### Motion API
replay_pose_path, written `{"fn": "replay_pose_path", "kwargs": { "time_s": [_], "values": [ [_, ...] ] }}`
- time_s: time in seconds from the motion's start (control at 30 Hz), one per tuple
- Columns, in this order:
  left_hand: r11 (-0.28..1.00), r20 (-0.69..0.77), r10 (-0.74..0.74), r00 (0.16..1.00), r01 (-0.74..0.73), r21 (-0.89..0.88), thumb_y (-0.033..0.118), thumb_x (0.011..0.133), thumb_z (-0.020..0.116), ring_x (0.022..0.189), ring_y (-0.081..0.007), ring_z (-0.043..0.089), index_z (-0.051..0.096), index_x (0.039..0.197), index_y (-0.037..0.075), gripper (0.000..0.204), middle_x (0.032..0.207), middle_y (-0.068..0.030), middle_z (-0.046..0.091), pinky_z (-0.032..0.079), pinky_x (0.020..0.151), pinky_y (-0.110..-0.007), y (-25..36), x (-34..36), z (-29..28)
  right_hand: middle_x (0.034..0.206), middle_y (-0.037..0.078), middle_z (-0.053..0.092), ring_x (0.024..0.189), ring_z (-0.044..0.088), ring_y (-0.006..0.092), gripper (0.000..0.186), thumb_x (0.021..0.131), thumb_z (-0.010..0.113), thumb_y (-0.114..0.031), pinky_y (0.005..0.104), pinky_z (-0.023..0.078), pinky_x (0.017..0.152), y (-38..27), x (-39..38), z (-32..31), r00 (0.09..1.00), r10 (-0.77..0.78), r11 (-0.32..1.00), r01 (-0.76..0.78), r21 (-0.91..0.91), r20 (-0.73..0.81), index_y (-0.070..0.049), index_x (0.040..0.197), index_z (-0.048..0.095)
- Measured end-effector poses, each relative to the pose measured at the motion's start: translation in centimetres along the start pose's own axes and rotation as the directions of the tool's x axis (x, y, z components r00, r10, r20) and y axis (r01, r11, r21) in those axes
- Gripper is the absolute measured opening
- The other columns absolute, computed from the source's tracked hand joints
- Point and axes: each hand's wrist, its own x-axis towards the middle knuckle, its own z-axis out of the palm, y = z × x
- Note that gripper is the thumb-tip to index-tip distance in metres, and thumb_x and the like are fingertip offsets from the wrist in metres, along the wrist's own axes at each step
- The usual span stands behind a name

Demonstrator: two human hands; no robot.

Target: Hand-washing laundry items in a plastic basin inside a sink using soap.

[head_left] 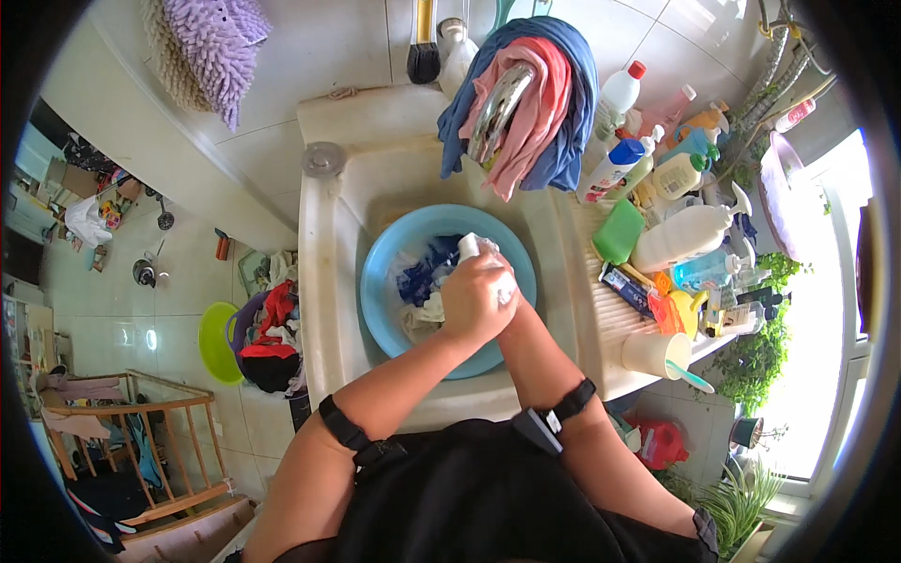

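Note:
Over a light blue basin set in the sink, my two hands are pressed together. My left hand is wrapped round a wet white cloth, whose end sticks out above the fingers. Mostly hidden behind it, my right hand closes on the same white cloth, with suds on the fingers. Below them in the basin lie a dark blue garment and pale cloth in sudsy water. What kind of garment the white cloth is, I cannot make out.
Pink and blue cloths hang over the tap behind the basin. Several bottles, a green soap block and a cream cup crowd the ribbed ledge at right. Clothes fill a tub at left, beside a lime-green basin.

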Motion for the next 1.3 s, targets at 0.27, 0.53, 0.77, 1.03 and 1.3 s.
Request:
{"fn": "replay_pose_path", "kwargs": {
  "time_s": [0.27,0.53,0.77,1.03,1.3],
  "values": [
    [0.963,0.017,-0.248,0.969,0.244,0.113,0.012,0.061,0.06,0.059,-0.0357,0.053,0.049,0.061,0.002,0.015,0.061,-0.0163,0.052,0.041,0.054,-0.04,-3.7,0.9,-1.4,0.088,0.007,0.058,0.078,0.057,0.0223,0.027,0.088,0.04,-0.029,0.0341,0.047,0.067,-0.3,3.0,8.7,0.665,0.368,0.905,-0.415,0.087,-0.65,-0.007,0.097,0.053],
    [0.88,0.178,-0.399,0.9,0.43,-0.203,0.013,0.07,0.065,0.091,-0.0218,0.052,0.05,0.098,0.002,0.034,0.1,-0.011,0.051,0.042,0.075,-0.034,-6.3,1.1,-3.2,0.095,0.01,0.057,0.08,0.058,0.0211,0.038,0.085,0.047,-0.036,0.0343,0.048,0.066,-1.9,5.5,11.7,0.55,0.357,0.82,-0.572,-0.029,-0.755,-0.003,0.102,0.053],
    [0.273,0.804,-0.51,0.306,0.944,-0.187,0.009,0.072,0.064,0.088,-0.0199,0.058,0.049,0.111,0.0,0.043,0.097,-0.01,0.057,0.047,0.078,-0.035,-5.8,2.3,-7.0,0.092,0.011,0.058,0.082,0.057,0.0197,0.052,0.076,0.059,-0.043,0.0317,0.046,0.071,-5.2,6.6,11.7,0.508,0.406,0.314,-0.858,-0.406,-0.76,-0.001,0.104,0.054],
    [0.233,0.594,-0.585,0.553,0.816,-0.529,0.009,0.074,0.06,0.077,-0.0159,0.058,0.054,0.099,0.001,0.027,0.085,-0.0076,0.06,0.045,0.071,-0.028,-8.0,3.0,-11.6,0.076,0.005,0.059,0.072,0.053,0.0146,0.036,0.063,0.071,-0.022,0.0271,0.043,0.066,-8.8,3.2,9.3,0.704,0.521,-0.162,-0.472,-0.866,-0.482,0.0,0.088,0.06],
    [0.13,0.704,-0.396,0.59,0.795,-0.593,0.012,0.072,0.067,0.09,-0.0157,0.055,0.049,0.111,0.001,0.044,0.097,-0.0048,0.057,0.044,0.078,-0.03,-5.3,0.8,-9.3,0.08,0.001,0.058,0.073,0.053,0.008,0.016,0.082,0.058,-0.015,0.0221,0.043,0.065,-4.2,4.4,11.4,0.776,0.156,0.664,-0.541,-0.517,-0.611,-0.003,0.093,0.059]
  ]
}}
